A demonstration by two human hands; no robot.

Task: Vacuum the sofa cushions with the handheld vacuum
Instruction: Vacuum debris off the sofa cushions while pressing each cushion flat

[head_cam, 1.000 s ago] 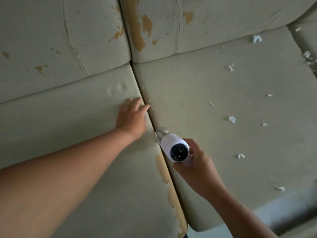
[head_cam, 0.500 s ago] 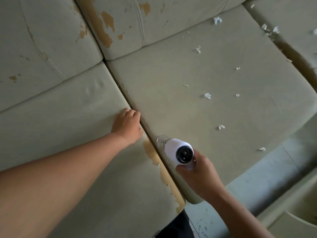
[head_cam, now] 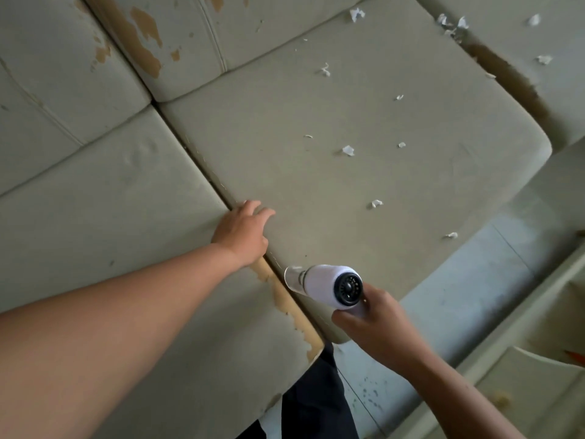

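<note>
The left hand [head_cam: 242,232] rests where the left cushion [head_cam: 110,217] meets the middle cushion [head_cam: 316,106], its fingers [head_cam: 264,213] loosely spread. Just below them, the right hand [head_cam: 380,331] grips the handheld vacuum [head_cam: 326,285], fingers curled round its handle, nozzle beside the seam. White scraps [head_cam: 348,150] lie beyond the left fingers.

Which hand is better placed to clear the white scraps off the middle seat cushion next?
Right. The right hand grips the handheld vacuum, its nozzle at the edge of the middle cushion; the left hand rests by the seam, holding nothing.
</note>
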